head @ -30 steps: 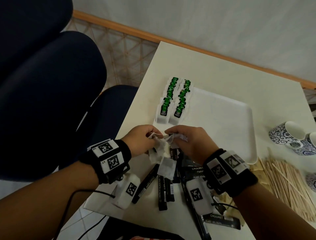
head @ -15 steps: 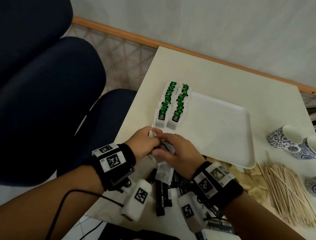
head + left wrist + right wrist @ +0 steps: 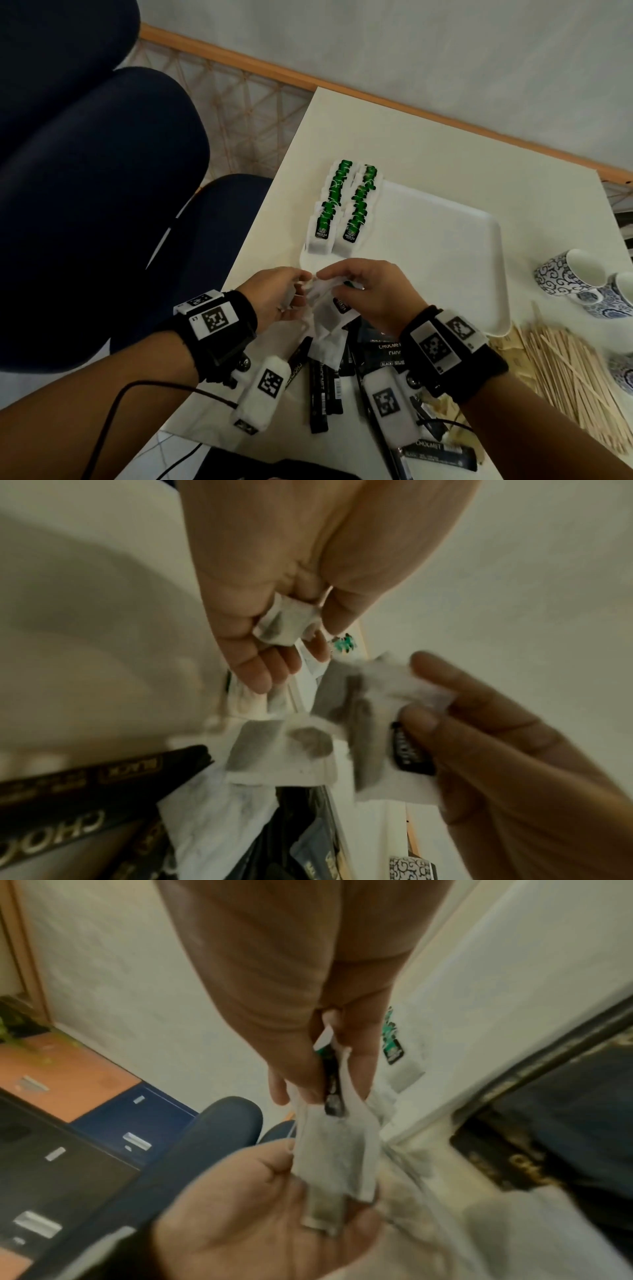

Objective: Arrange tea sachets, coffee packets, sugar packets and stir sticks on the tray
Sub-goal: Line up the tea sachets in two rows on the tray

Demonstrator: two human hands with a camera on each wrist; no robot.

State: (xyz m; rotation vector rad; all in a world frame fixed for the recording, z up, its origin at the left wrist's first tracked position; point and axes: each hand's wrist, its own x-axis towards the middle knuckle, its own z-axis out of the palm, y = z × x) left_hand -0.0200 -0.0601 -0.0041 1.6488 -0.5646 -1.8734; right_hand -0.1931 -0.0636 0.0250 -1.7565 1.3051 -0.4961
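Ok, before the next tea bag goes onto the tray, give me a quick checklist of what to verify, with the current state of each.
1. Right hand has a tea bag gripped: ok, fingers pinch its top and tag.
2. Left hand holds only one bag: cannot tell, it pinches a crumpled bag and others hang tangled below.
3. Bags separated from each other: not ok, several still cluster between the hands.
4. Free space on the tray: ok, the area beside the rows is bare.
5. Existing green tea rows tidy: ok, two neat overlapping rows.
6. Coffee packets placed: not ok, still on the table.
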